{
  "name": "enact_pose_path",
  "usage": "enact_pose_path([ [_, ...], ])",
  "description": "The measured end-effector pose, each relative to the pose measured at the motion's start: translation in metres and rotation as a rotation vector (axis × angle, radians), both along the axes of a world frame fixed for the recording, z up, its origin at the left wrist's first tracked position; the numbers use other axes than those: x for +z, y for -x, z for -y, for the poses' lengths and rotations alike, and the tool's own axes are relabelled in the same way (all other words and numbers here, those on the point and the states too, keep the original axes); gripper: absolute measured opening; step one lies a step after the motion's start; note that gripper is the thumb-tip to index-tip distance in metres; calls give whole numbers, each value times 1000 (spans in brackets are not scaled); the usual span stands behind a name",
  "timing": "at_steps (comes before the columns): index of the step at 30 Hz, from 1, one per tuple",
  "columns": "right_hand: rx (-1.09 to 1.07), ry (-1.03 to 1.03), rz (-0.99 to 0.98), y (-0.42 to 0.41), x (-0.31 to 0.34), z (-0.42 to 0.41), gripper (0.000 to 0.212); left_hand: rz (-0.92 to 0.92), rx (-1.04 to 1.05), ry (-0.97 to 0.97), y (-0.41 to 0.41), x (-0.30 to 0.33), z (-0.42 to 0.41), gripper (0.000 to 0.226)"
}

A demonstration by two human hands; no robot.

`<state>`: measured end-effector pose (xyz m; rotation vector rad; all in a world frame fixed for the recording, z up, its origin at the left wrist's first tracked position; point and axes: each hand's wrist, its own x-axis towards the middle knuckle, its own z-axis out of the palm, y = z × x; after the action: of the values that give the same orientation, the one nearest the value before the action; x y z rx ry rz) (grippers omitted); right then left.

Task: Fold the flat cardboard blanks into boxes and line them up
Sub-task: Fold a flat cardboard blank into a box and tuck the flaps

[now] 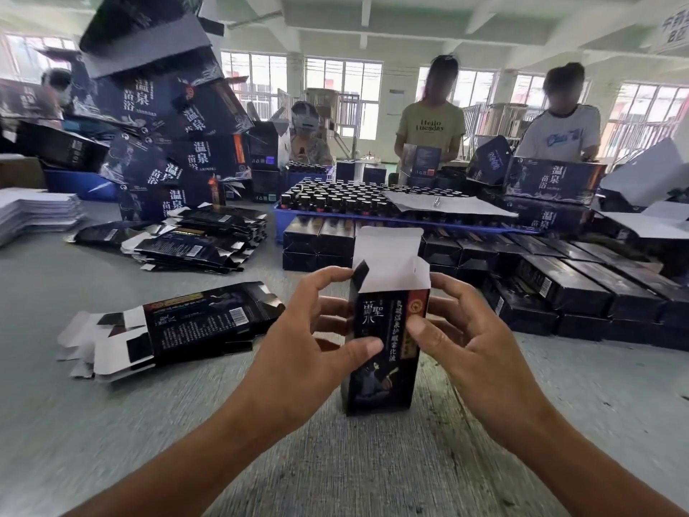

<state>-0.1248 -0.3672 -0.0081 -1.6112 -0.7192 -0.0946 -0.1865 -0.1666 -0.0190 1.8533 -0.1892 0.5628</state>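
Both hands clasp the upright box point(384, 345), left hand point(317, 330) and right hand point(473, 337) pinching opposite sides, its long axis vertical, open flaps above the fingers.

- Box point(386, 341), held upright — cardboard, dark glossy print outside, plain matt white inside the flaps.
- Flat blanks point(167, 326) at 9 o'clock of it: same card, sheen on the black faces, white undersides.
- Table point(112, 423) — grey, matt, roughened and scuffed near the box.
- Tray point(294, 218) at 12 o'clock: blue plastic.
- Finished boxes point(581, 289) at 2 o'clock, glossy black.
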Motion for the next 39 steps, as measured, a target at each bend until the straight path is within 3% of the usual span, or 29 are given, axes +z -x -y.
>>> enact_pose_path([
  [3, 6, 47, 60, 3, 1, -1, 52, 45, 26, -144, 3, 1, 0, 77],
  [6, 23, 62, 85, 4, 2, -1, 52, 49, 14, -182, 4, 2, 0, 69],
  [15, 38, 108, 102, 5, 2, 1, 47, 47, -68, -45, 4, 5, -5, 40],
  [21, 23, 70, 117, 8, 4, 1, 36, 161, -50, 35, 6, 9, 2, 24],
  [27, -63, -5, 189, 10, 7, 0, 35, 229, -5, 3, 8, 14, 4, 21],
  [31, -20, -46, 188, 13, 8, -2, 21, 250, 17, -38, 9, 15, 3, 23],
  [39, -30, -106, 205, 16, 10, -4, 29, 241, 19, -2, 10, 15, 5, 22],
])
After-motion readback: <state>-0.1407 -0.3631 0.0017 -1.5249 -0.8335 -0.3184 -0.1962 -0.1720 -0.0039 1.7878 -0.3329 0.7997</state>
